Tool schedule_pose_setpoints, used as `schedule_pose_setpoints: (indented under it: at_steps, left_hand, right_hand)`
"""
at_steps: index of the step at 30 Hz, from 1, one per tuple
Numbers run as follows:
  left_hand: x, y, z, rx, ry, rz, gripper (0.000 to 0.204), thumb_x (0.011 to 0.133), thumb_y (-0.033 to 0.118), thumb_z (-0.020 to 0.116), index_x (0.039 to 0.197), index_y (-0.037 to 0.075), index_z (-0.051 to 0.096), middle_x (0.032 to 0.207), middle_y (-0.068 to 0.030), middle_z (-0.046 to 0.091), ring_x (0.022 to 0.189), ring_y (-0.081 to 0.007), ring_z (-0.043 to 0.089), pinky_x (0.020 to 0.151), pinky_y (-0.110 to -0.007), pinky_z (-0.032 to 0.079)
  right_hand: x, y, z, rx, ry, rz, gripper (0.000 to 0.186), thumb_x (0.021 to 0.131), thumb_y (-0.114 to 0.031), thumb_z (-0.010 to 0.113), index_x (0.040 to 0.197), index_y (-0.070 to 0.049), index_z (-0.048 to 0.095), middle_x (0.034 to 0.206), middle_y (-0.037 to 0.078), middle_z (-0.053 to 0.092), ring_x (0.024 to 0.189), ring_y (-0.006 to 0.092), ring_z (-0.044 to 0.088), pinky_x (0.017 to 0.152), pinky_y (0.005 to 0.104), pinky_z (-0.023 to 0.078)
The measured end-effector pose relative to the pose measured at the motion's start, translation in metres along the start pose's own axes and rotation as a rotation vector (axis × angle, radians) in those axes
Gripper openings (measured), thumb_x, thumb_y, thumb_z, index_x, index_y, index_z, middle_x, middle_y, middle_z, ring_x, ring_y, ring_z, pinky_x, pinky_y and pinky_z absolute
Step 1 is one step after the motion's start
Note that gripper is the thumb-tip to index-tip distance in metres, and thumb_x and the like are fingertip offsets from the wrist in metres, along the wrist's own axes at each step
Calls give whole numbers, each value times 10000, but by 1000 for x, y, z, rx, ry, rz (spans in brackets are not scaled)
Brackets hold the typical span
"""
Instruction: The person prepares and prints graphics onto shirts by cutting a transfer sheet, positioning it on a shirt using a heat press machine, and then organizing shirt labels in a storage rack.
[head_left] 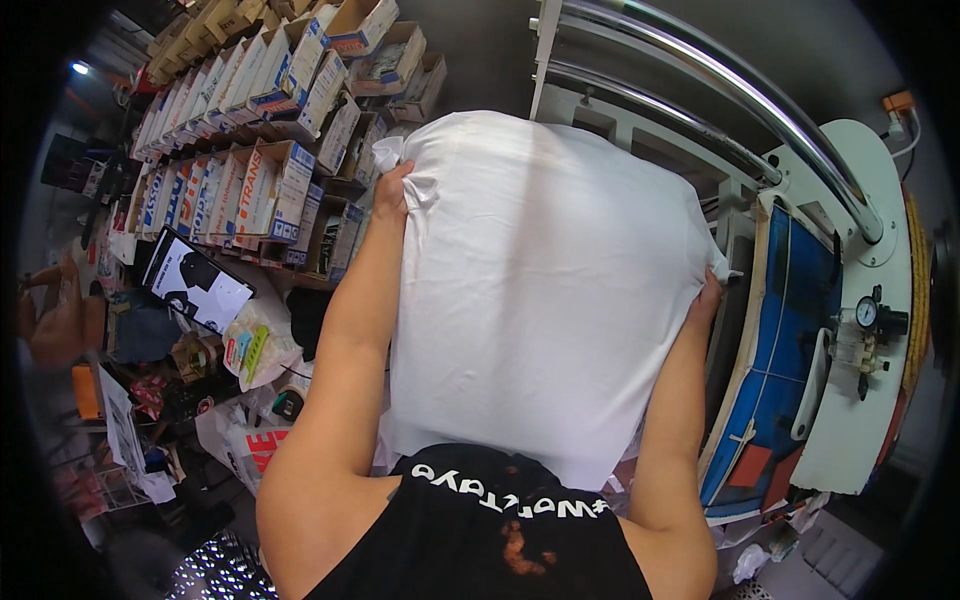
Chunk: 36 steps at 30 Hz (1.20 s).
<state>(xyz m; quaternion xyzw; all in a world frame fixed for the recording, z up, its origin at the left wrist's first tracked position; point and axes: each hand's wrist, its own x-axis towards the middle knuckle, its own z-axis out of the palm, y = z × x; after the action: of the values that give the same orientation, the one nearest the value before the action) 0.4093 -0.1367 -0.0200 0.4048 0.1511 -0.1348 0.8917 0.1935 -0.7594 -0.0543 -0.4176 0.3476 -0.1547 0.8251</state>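
A large white cloth (pixel 540 290), possibly a shirt, spreads over a broad, flat shape in front of me and hangs down toward my body. What lies beneath it is hidden. At its far left corner, my left hand (pixel 393 192) is closed on the bunched edge, and a small tuft of cloth sticks out beyond the fingers. My right hand (pixel 708 296) grips the right edge, a little nearer to me, with the fingers partly hidden by fabric. Between both hands the cloth is pulled fairly smooth, with light creases near the left grip.
Chrome bars (pixel 720 80) of a white machine frame rise at the far right, with a pressure gauge (pixel 866 311) and a blue panel (pixel 770 350) below. Cardboard boxes (pixel 270 190) fill shelves at left. A tablet (pixel 197 280) leans near them; another person's arm (pixel 65 310) shows farther left.
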Motion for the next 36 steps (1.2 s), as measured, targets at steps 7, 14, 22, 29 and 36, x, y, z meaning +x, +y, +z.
schedule_pose_setpoints:
  at_steps: [7,14,22,29,36]
  left_hand:
    - [3,-28,4,483,245,93,473,860,160,713,1251,-66,575,1156,-205,678,1002,-309,696,878,-425,567]
    - [-33,10,107,1441,436,1062,375,827,127,686,1165,-28,635,1174,-215,662,1055,-386,640,947,-446,489]
    - [-68,-96,222,1780,-386,1031,243,860,144,591,1096,100,628,1129,-94,628,1163,-331,545,1022,-550,385]
    - [-46,-68,231,1719,-372,816,267,871,179,619,1128,112,645,1164,-87,659,1134,-331,582,957,-531,413]
    - [-271,-15,65,1268,-34,1078,188,809,-9,649,991,36,659,1049,-140,664,1019,-330,622,921,-415,481]
  right_hand:
    - [-28,7,50,-829,185,-312,461,877,-145,628,1287,51,554,1225,247,642,1086,404,650,941,461,535]
    - [-103,-33,146,-1417,424,-796,539,833,-263,739,1249,32,566,1328,198,550,1292,389,476,1087,480,394]
    - [-136,40,282,-1702,-215,-1031,373,933,-338,556,1258,-167,622,1329,130,567,1299,341,463,1088,643,284]
    - [-124,12,287,-1791,-262,-770,414,861,-315,618,1244,-162,645,1310,137,573,1271,342,487,1074,618,308]
    - [-222,-35,135,-1173,-219,-804,323,898,-153,708,1191,-20,671,1132,158,684,1020,269,656,901,360,527]
